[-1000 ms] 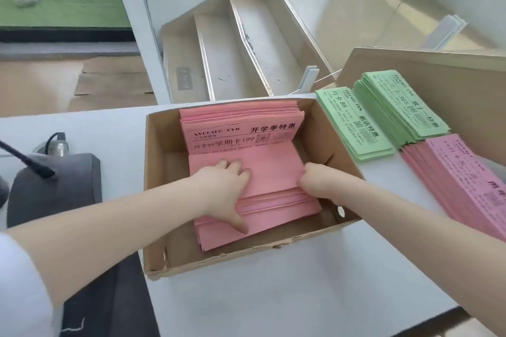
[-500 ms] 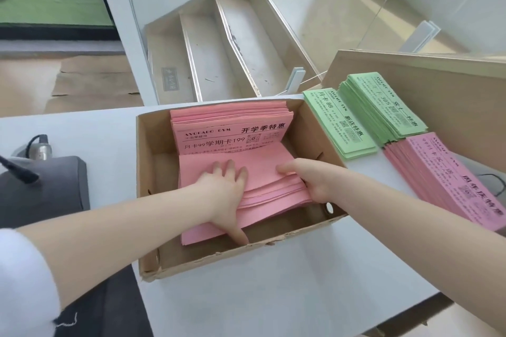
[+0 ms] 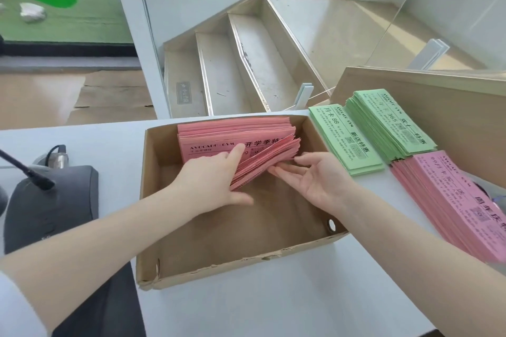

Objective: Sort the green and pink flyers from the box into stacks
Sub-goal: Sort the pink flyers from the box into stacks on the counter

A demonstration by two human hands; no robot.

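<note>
Your left hand (image 3: 210, 178) has tipped a wad of pink flyers (image 3: 262, 161) up off the floor of the box (image 3: 246, 268), where it lay flat 1 s ago; fingers gripping it, right hand (image 3: 315, 180) open, palm up, just under; lift-out to the worktop (image 3: 273, 309) likely next; 2 green stacks (image 3: 347, 139) & pink stack (image 3: 451, 200) wait right of box; print reads "AVOCADO GYM", "月卡88", "365".

Bare forearms, with a white sleeve (image 3: 16, 306) on the left arm.
</note>
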